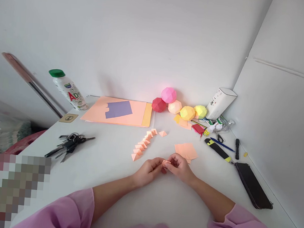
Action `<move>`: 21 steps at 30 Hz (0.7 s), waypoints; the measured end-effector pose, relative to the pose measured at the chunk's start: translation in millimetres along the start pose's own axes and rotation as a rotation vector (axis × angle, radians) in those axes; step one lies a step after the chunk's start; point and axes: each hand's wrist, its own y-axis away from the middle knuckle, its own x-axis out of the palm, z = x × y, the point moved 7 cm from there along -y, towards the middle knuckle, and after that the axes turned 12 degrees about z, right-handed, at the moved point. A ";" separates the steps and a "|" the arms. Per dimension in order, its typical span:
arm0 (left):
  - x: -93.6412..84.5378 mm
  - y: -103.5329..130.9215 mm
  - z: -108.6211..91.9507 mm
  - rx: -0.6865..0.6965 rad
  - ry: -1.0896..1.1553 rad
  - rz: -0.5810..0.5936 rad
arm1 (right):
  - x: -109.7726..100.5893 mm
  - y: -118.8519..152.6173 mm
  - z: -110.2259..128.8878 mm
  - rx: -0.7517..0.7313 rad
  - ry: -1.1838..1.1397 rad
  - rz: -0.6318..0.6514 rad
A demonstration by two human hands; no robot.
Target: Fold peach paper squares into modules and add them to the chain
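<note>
My left hand (149, 171) and my right hand (180, 168) meet near the middle of the white table. Between their fingertips is a small folded peach paper piece (166, 163), pinched from both sides and partly hidden by the fingers. Beyond my left hand runs a slanting row of folded peach paper pieces (142, 145), standing close together like small pyramids. One more folded piece (162, 133) lies apart, to the right of the row's far end. Just past my right hand are flat peach paper squares (186, 150), some overlapping.
Faceted paper balls (187, 113) sit against the wall. Peach sheets with a purple paper (119, 109) lie back left, near a bottle (69, 90) and keys (70, 145). To the right are a cutter knife (217, 149), a blue pen (222, 144) and a black phone (253, 185).
</note>
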 end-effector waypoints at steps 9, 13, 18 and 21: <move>3.0 -1.0 0.9 0.034 0.077 0.001 | -4.0 -3.7 -6.8 0.036 -0.003 0.033; 1.1 -1.1 4.2 -0.020 0.095 -0.018 | -3.4 -3.9 -5.1 -0.004 -0.024 0.056; -2.5 -1.2 7.5 -0.090 0.115 -0.063 | 0.6 -1.5 2.7 -0.050 -0.019 0.101; -2.7 -2.0 9.9 -0.082 0.133 -0.071 | 4.4 -0.6 6.0 -0.083 0.028 0.124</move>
